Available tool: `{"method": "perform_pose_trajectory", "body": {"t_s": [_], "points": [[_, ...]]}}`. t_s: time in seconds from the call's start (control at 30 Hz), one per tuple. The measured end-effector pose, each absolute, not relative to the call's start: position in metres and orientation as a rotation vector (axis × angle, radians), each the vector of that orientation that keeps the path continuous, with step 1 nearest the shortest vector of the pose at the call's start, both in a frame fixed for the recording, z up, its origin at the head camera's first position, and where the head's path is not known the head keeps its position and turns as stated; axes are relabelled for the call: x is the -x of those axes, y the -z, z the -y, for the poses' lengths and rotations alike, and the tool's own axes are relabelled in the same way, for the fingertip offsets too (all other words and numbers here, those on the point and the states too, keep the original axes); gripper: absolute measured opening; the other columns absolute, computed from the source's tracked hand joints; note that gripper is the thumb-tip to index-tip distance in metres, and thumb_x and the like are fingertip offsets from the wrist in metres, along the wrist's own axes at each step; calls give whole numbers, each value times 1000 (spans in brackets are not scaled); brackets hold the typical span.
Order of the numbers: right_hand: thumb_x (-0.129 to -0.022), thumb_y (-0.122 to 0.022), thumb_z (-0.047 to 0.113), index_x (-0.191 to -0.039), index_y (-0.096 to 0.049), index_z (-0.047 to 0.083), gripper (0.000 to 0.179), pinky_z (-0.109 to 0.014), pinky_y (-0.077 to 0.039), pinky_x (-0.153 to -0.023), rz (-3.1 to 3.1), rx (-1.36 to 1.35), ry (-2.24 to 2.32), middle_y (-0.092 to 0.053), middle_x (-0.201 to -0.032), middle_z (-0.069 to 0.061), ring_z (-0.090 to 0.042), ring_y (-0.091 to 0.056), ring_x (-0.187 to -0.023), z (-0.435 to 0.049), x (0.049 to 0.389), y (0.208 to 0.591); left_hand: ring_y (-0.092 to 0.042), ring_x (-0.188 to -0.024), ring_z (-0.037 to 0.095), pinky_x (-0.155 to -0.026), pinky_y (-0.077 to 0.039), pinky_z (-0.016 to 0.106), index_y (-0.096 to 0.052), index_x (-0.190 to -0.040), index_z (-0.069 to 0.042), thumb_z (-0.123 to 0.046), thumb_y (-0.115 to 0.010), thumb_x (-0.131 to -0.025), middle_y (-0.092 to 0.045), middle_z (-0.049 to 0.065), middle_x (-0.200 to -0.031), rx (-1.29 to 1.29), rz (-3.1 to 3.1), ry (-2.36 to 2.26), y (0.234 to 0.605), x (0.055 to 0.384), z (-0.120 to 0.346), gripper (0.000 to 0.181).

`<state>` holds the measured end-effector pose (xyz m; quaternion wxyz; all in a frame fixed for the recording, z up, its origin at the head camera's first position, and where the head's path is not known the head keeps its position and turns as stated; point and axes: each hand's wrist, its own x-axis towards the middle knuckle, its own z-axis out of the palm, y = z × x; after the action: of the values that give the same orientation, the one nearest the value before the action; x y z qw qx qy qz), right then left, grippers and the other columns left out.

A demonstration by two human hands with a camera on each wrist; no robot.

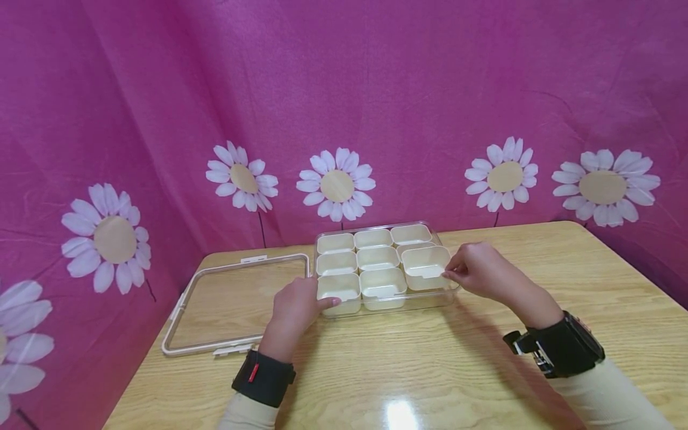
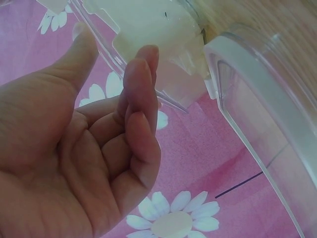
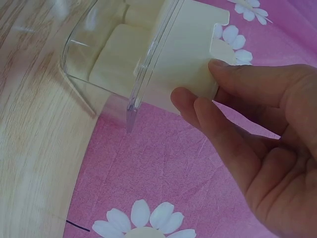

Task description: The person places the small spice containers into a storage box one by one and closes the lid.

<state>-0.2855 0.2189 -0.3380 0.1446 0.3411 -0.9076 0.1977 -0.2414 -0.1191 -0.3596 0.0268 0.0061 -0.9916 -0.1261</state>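
Note:
A clear plastic box [image 1: 414,303] on the table holds several cream cups, such as the front-left cup [image 1: 338,287]. My right hand [image 1: 480,270] pinches the edge of one cream cup [image 1: 427,267] between thumb and fingertips. That cup stands raised and tilted at the box's right side, above another cup in the row behind. In the right wrist view, its wall [image 3: 185,44] rises past the clear rim. My left hand [image 1: 297,307] lies at the box's left front corner. Its thumb reaches over the rim, and its relaxed fingers [image 2: 141,82] are beside the outer wall.
A clear lid with a white frame [image 1: 183,298] and side clips lies on the wooden table [image 1: 344,370], left of the box. A pink cloth [image 1: 408,107] with white flowers hangs behind the table and along its left side.

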Motion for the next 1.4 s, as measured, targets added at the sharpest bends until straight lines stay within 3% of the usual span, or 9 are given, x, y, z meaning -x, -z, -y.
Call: {"method": "perform_pose_trajectory", "body": {"t_s": [1.4], "points": [[-83,-78,0,-73,-78,5,11,-25,-43,-55,2685,-1037,-517,-63,-63,7,-4,-47,-57,-219,288,346,-51,-64,20,-55,-36,32,-71,-105,-1,-47,-83,-81,-55,5,-67,-38,3079,372,359,241,118,53]]}}
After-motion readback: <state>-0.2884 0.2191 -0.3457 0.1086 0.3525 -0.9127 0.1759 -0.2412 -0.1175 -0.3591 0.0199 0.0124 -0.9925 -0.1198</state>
